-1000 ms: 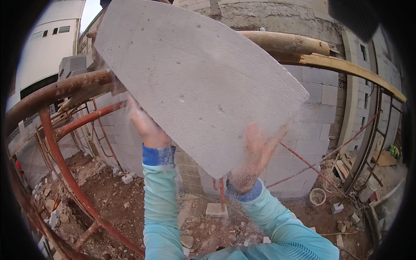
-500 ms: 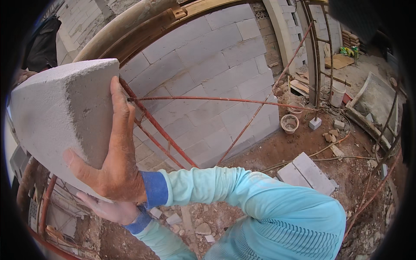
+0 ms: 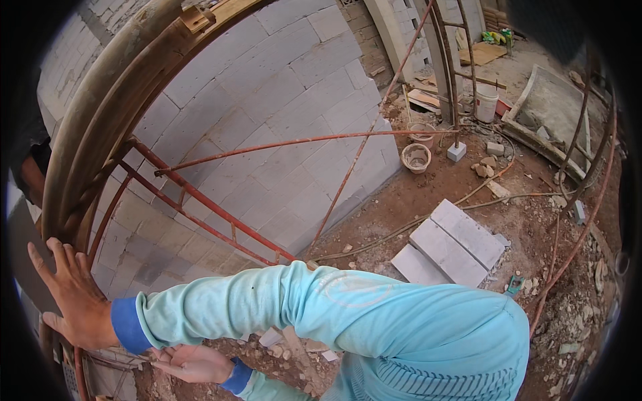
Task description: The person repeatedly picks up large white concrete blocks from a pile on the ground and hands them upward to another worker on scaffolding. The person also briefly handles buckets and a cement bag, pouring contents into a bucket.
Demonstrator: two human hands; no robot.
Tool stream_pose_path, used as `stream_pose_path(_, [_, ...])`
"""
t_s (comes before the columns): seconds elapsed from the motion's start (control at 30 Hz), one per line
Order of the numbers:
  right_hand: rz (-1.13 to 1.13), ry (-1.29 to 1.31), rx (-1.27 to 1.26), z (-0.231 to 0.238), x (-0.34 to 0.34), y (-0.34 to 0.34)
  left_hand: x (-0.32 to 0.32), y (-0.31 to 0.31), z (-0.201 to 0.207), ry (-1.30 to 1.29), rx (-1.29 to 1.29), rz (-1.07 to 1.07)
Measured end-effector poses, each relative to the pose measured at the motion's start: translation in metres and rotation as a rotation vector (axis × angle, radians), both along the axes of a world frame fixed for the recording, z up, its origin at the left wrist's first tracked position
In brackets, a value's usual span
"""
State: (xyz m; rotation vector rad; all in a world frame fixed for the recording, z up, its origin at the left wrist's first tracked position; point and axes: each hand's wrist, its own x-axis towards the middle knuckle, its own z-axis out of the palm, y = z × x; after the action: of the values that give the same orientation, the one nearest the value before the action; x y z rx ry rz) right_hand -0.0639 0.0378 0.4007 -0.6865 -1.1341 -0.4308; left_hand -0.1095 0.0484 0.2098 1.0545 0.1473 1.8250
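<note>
My right hand (image 3: 79, 297) is spread wide at the grey block (image 3: 25, 257), which is at the far left edge. I can't tell if my fingers press on it. My left hand (image 3: 197, 364) is lower, palm up, fingers loose. My blue sleeve (image 3: 221, 304) has a faint round mark. Any words on the white bucket (image 3: 486, 107) are too small to read.

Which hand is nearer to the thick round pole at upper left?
Right. The right hand is just below the round pole in view; the left hand is lower, farther right.
</note>
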Motion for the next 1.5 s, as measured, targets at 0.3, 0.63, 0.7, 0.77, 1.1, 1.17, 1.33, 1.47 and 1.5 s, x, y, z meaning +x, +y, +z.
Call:
stream_pose_path(0.3, [-0.022, 0.309, -0.879, -0.401, 0.174, -0.065, 0.078, 0.117, -0.427, 1.022, -0.767, -0.729])
stream_pose_path(0.63, [-0.689, 2.506, -0.915, -0.951, 0.049, -0.481, 0.098, -0.007, -0.704, 2.280, -0.775, -1.270])
stream_pose_path(0.7, [-0.505, 2.724, -0.635, -0.959, 0.046, -0.491, 0.116, 0.015, -0.779, 2.283, -0.722, -1.345])
stream_pose_path(0.77, [-0.523, 2.780, -0.604, -0.999, 0.031, -0.517, 0.161, 0.004, -0.835, 2.284, -0.664, -1.257])
stream_pose_path(1.1, [-0.859, 2.747, -0.242, -1.200, 0.080, -0.628, 0.499, -0.132, -1.021, 2.108, -0.056, -1.286])
stream_pose_path(1.17, [-0.934, 2.698, -0.210, -1.222, 0.094, -0.640, 0.545, -0.188, -1.019, 2.053, 0.066, -1.250])
stream_pose_path(1.33, [-1.027, 2.481, -0.095, -1.267, 0.130, -0.648, 0.624, -0.236, -1.075, 1.867, 0.273, -1.124])
stream_pose_path(1.47, [-1.074, 2.414, -0.012, -1.255, 0.188, -0.624, 0.655, -0.240, -1.124, 1.874, 0.173, -1.191])
stream_pose_path(1.5, [-1.076, 2.443, 0.004, -1.251, 0.188, -0.626, 0.645, -0.256, -1.129, 1.894, 0.305, -1.114])
